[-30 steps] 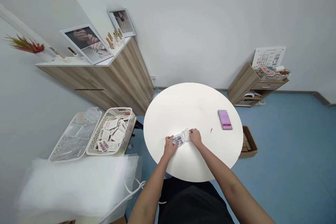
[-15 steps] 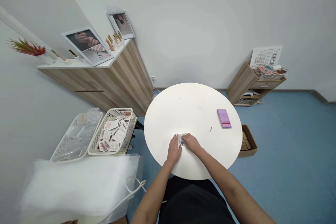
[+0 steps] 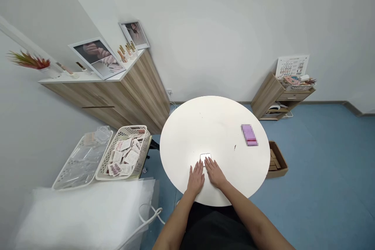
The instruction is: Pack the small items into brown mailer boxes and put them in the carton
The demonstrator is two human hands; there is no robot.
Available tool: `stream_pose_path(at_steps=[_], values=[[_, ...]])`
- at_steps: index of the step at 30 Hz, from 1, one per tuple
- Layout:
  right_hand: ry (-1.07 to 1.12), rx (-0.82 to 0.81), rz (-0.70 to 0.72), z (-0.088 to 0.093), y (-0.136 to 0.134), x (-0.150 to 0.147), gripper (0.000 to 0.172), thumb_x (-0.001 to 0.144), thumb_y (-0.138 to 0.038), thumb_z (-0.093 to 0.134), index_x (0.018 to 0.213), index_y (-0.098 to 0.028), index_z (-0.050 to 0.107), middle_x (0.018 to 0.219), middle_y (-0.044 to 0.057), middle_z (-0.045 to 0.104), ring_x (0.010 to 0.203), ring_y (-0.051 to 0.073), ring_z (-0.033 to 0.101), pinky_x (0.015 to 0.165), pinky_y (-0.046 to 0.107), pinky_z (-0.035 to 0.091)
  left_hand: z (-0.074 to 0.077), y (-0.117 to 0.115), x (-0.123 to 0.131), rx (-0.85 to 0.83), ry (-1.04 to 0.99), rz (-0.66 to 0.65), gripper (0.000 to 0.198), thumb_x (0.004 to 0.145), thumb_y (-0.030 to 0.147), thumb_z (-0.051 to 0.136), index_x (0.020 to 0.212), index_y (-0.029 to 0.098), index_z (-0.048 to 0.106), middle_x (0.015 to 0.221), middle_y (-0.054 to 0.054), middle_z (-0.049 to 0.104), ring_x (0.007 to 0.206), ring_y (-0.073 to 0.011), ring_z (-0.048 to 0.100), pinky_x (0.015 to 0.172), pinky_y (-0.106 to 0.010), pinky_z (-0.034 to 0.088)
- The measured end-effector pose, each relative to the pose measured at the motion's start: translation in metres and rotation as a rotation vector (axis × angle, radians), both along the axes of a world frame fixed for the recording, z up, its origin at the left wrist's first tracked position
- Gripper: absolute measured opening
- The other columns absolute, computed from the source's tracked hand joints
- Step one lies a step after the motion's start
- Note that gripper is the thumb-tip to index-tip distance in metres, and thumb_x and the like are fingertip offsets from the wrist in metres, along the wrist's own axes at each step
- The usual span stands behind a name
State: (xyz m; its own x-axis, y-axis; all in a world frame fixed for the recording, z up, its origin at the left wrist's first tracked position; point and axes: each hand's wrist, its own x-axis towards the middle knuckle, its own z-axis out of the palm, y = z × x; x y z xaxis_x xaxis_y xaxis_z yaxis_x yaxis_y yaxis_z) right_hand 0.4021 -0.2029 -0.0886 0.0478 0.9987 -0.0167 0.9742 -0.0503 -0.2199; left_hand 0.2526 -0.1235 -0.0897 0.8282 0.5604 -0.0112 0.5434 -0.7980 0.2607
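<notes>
So the big change here is the little case (image 3: pixel 205 156): a second ago it was lying opened out, lid folded off to the side with some dark shiny bits showing, and now it's one pale square with nothing inside visible. I'd read that as the lid being down, so the closing part looks pretty much done, though I can't tell from this angle if it's actually latched or if it's just glare on top. It's sitting on the near part of the white counter (image 3: pixel 187 125), right in front of the person. Both hands have gone from pinching it to lying flat: the left hand (image 3: pixel 195 181) has its fingers stretched out and a bit apart at the near left corner, the right hand (image 3: pixel 215 174) has its fingers straight and slightly spread over the near side of the top. Neither is clamped on anything; how hard they press, no idea. As for containers, off to the left there's a white basket (image 3: pixel 142 155) heaped with packets (image 3: pixel 131 158), mostly pale, one with purplish ovals on it. Just beside it is a shallower tray (image 3: pixel 73 186) with clear plastic (image 3: pixel 84 160) in it. Past the counter's right edge, a cardboard box (image 3: pixel 277 172) on the floor holds brown blocks (image 3: pixel 274 160), maybe smaller boxes. The purple thing (image 3: pixel 249 135) on the counter is pixelated, so can't say what it is.
</notes>
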Motion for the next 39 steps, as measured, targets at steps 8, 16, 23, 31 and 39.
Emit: stream_pose_path(at_steps=[8,16,23,31,39], values=[[0.093,-0.026,-0.018,0.021,0.017,0.015,0.057,0.091,-0.022,0.045,0.148,-0.017,0.036,0.153,0.011,0.037,0.141,0.026,0.032,0.117,0.048,0.022,0.015,0.009,0.001,-0.086,0.155,0.132,0.081,0.091,0.047,0.046,0.155,0.024,0.001,0.162,-0.01,0.005,0.149,-0.0326,0.008,0.113,-0.065,0.014],[0.208,-0.141,-0.021,0.03,0.048,0.045,0.08,0.076,-0.026,0.065,0.148,-0.014,0.032,0.151,0.017,0.038,0.141,0.032,0.03,0.116,0.052,0.019,0.022,0.028,0.02,-0.2,0.502,0.403,0.132,0.056,0.072,0.07,0.154,0.02,-0.004,0.159,-0.017,-0.019,0.141,-0.0443,-0.026,0.099,-0.082,0.007],[0.172,-0.023,-0.007,0.021,0.077,0.078,0.068,0.076,-0.027,0.064,0.139,-0.011,0.044,0.137,0.018,0.052,0.126,0.031,0.047,0.111,0.05,0.03,0.006,0.029,0.023,-0.176,0.557,0.408,0.142,0.049,0.075,0.072,0.153,0.018,-0.005,0.158,-0.018,-0.02,0.136,-0.0462,-0.032,0.096,-0.084,0.006],[0.112,0.03,-0.077,0.009,0.13,0.126,0.064,0.076,-0.028,0.062,0.135,-0.01,0.046,0.136,0.02,0.053,0.122,0.032,0.05,0.106,0.046,0.038,-0.017,0.03,0.022,-0.219,0.538,0.406,0.144,0.044,0.08,0.069,0.153,0.021,-0.005,0.159,-0.017,-0.016,0.134,-0.0476,-0.035,0.093,-0.086,0.0],[0.062,0.026,-0.081,-0.013,0.129,0.137,0.064,0.081,-0.034,0.051,0.14,-0.011,0.04,0.144,0.02,0.045,0.133,0.035,0.04,0.108,0.055,0.032,0.003,0.024,0.018,-0.308,0.327,0.349,0.141,0.049,0.089,0.058,0.151,0.021,-0.012,0.159,-0.02,-0.012,0.137,-0.0495,-0.027,0.093,-0.086,-0.003]])
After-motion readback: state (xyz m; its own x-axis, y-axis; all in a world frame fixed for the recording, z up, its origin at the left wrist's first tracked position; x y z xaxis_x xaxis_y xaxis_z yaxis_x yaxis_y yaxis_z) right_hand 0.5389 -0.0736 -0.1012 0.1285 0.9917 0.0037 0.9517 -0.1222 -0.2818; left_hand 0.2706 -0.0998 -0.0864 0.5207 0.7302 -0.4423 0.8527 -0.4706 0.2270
